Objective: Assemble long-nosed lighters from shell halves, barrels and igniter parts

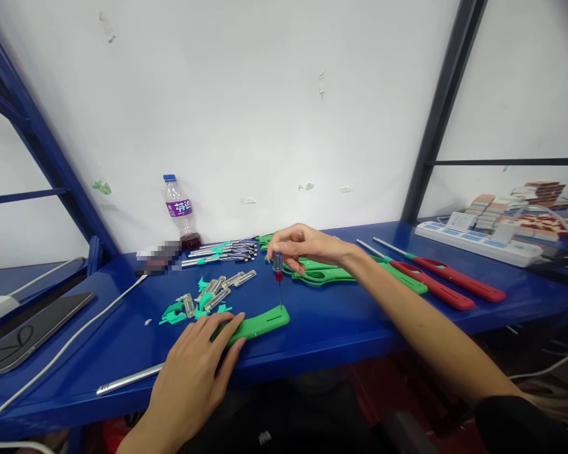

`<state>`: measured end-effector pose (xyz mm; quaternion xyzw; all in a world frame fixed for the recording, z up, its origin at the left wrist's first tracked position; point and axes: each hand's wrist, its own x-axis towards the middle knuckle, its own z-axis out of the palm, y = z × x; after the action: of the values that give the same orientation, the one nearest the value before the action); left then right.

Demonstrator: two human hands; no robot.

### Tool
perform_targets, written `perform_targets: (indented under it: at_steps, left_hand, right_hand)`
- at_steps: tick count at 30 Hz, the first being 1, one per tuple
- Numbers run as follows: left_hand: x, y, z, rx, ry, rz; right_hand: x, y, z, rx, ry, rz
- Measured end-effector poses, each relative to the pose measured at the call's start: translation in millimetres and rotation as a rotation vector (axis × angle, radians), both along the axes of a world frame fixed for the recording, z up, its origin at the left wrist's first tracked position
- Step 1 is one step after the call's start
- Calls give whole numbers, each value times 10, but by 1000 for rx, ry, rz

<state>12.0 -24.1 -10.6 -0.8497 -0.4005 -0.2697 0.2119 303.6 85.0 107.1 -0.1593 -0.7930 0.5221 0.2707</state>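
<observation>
My left hand (pixel 196 362) grips a green long-necked lighter (pixel 264 323) and presses it to the blue table near the front edge. From under that hand, the lighter's silver tube (pixel 130 379) sticks out to the left. In the fingers of my right hand (pixel 310 244) is a small screwdriver (pixel 278 265) with a clear and red handle. It stands nearly upright, its tip at the right end of the green handle. Left of it lie several clear fuel tanks (pixel 218 299) and teal triggers (pixel 173 313).
Behind lie several silver tubes with wires (pixel 222 252) and green handle shells (pixel 319 272). Two red lighters (pixel 459 277) and a green one lie right, before a white power strip (pixel 478 243). A bottle (pixel 180 211) stands by the wall; a phone (pixel 33 334) lies far left.
</observation>
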Motion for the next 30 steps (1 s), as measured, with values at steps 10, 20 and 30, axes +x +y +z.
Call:
perform_targets:
  at_steps: [10,20,30]
  left_hand:
    - [7,6,-5,4,9,0]
    - [-4,6,-4,7,10,-1]
    - [2,0,8,26,24,-4]
  right_hand:
    - [-19,-9,18,13,76,-3]
    - [-42,-1,-20,19,108,-62]
    - [-16,23,-34,-48,56,67]
